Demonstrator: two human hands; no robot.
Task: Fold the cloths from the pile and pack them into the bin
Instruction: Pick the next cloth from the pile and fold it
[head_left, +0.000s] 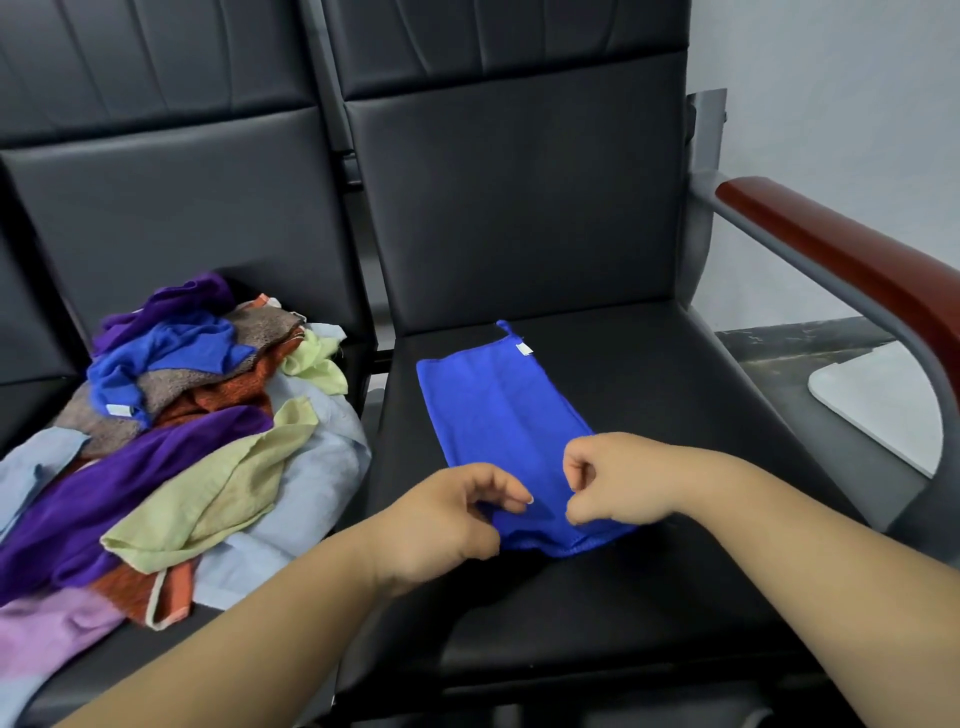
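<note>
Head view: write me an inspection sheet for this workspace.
Surface: black seat, the blue cloth lying flat on it as a long strip.
Job's things: blue cloth; pile of mixed cloths on the left chair; no bin recognised.
Clutter: nothing seen.
Grippers: left hand and right hand both pinch the blue cloth's near edge.
Cables: nothing seen.
Surroundings: wooden armrest at right, white object beyond it, grey wall.

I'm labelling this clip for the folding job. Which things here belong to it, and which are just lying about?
In the job: blue cloth, pinched by left hand and right hand; cloth pile.
Just lying about: black seats; red-brown armrest; white object at far right, too cropped to identify.
</note>
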